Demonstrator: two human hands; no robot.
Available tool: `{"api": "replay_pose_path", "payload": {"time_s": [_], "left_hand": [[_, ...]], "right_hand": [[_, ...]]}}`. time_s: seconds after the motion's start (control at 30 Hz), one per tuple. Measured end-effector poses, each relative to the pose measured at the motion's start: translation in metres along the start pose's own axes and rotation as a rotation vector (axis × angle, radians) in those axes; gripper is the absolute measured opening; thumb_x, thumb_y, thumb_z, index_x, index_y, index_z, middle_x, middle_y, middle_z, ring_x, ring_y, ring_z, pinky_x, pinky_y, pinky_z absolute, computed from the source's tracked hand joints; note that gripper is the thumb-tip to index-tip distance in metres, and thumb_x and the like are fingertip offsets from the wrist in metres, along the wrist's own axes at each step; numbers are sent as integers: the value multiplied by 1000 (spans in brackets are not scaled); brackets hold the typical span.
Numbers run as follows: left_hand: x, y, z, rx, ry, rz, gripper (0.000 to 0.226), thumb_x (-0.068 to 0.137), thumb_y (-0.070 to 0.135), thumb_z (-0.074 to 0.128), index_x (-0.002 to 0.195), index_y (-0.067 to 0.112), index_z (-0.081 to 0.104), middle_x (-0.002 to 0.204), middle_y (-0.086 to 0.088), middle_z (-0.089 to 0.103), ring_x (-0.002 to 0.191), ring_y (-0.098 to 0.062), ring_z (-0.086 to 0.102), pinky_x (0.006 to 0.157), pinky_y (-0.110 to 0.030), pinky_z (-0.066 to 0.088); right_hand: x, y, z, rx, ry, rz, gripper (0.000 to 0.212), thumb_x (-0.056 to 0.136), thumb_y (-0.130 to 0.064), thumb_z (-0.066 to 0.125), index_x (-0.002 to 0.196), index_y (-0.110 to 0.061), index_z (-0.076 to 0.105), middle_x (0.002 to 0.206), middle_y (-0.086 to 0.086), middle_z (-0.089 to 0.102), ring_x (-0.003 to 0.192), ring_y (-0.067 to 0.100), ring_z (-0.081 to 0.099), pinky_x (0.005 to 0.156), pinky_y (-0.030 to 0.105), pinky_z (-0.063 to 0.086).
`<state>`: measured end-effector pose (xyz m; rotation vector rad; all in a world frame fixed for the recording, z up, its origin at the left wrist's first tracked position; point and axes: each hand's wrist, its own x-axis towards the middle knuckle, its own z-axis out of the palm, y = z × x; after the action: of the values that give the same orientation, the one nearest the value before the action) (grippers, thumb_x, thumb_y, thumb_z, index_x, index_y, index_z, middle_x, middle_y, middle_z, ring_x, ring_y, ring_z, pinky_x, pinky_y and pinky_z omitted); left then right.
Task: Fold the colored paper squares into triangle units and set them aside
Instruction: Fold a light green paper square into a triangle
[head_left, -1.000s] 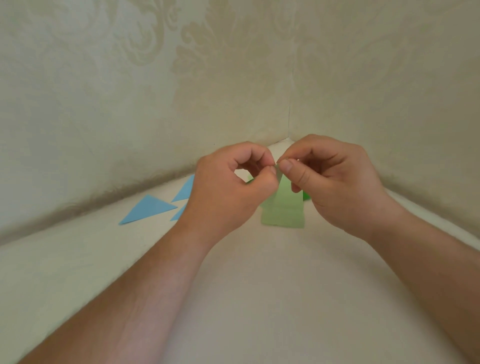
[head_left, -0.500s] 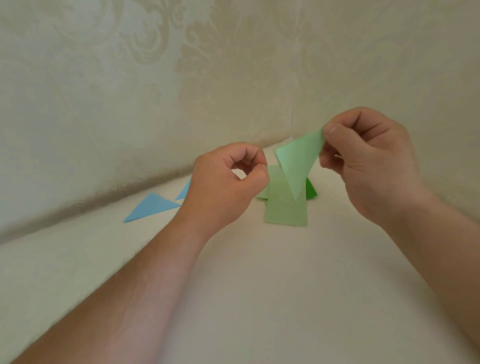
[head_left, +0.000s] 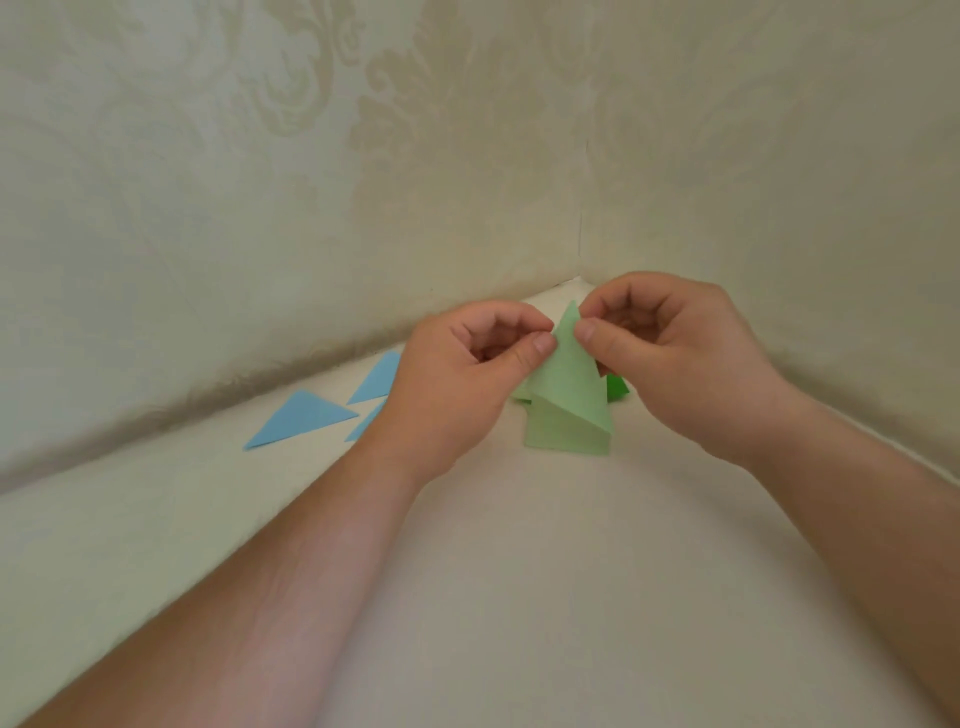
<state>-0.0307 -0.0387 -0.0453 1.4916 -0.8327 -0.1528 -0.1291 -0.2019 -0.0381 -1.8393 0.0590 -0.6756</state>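
Both grips are on the same sheet right now: the left hand (head_left: 457, 382) pinches the left edge of the light green paper (head_left: 569, 379) between thumb and forefinger, and the right hand (head_left: 675, 358) pinches the right edge just below the top point, so neither hand is free. The paper is up off the bench (head_left: 519, 597), folded over into a tall triangle shape with its point upward, and the two thumbs sit just either side of that point. Looks to me like the fold-in-half step, corners lined up and waiting to be creased, though I can't tell if the edges actually match since the fingers hide the back. Directly under the held paper, flat on the bench, is a small stack of light green squares (head_left: 566, 439), and a darker green piece (head_left: 617, 387) peeks out just behind and right of the held paper. Well off to the left of the held paper are the blue triangles (head_left: 298, 418), three of them I think, near the wall (head_left: 260, 208), so that's probably the finished pile. Next move, I'd guess: keep the corners pinched together, run a thumb down the fold to sharpen it, then drop it over by the blues.
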Motion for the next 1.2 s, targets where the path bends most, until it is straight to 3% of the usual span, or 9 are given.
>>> {"api": "replay_pose_path", "payload": {"time_s": [0.13, 0.27, 0.4, 0.5, 0.73, 0.9, 1.2], "left_hand": [[0, 0, -1, -43, 28, -29, 17, 93, 4, 74, 98, 20, 72, 87, -2, 76, 84, -15, 69, 83, -33, 55], [-5, 6, 2, 74, -5, 44, 20, 93, 6, 72, 100, 25, 71, 83, 10, 70, 75, -7, 61, 72, -21, 49], [-9, 8, -1, 358, -18, 185, 15, 88, 9, 73, 84, 24, 72, 79, 14, 71, 77, -4, 65, 76, -23, 52], [-9, 10, -7, 546, -34, 299, 10, 83, 12, 75, 80, 21, 72, 76, 14, 68, 81, -8, 65, 75, -14, 45], [-5, 8, -9, 780, -40, 463, 3, 79, 22, 73, 81, 21, 72, 73, 16, 63, 73, -6, 60, 70, -23, 48], [-3, 7, -10, 814, -47, 454, 5, 79, 24, 69, 81, 19, 69, 73, 12, 63, 73, -8, 58, 69, -29, 48], [-2, 12, -13, 797, -22, 532, 4, 76, 13, 72, 77, 15, 69, 70, 11, 61, 73, -9, 54, 70, -18, 41]], "right_hand": [[1, 3, 3, -1, 5, 27, 15, 92, -14, 72, 80, -24, 72, 71, -6, 65, 66, 19, 54, 64, 38, 44], [-3, 1, 2, -186, -5, -28, 18, 90, -14, 71, 75, -22, 69, 66, -13, 59, 58, 8, 49, 55, 25, 42], [-7, -2, 5, -524, -23, -298, 8, 82, -22, 71, 74, -25, 70, 77, -11, 63, 73, 11, 61, 62, 28, 48], [-5, -2, 3, -603, -33, -345, 6, 81, -28, 67, 77, -25, 72, 82, -14, 60, 76, 8, 59, 64, 22, 41], [-4, 0, 5, -756, -34, -436, 12, 84, -28, 66, 82, -21, 75, 86, -8, 62, 75, 16, 53, 64, 30, 43], [-4, -1, 9, -702, -15, -434, 11, 83, -27, 65, 80, -21, 74, 82, -10, 59, 73, 14, 55, 62, 33, 46], [-5, -4, 6, -579, 34, -446, 9, 78, -21, 68, 74, -21, 75, 74, -10, 64, 69, 10, 60, 61, 29, 48]]}}
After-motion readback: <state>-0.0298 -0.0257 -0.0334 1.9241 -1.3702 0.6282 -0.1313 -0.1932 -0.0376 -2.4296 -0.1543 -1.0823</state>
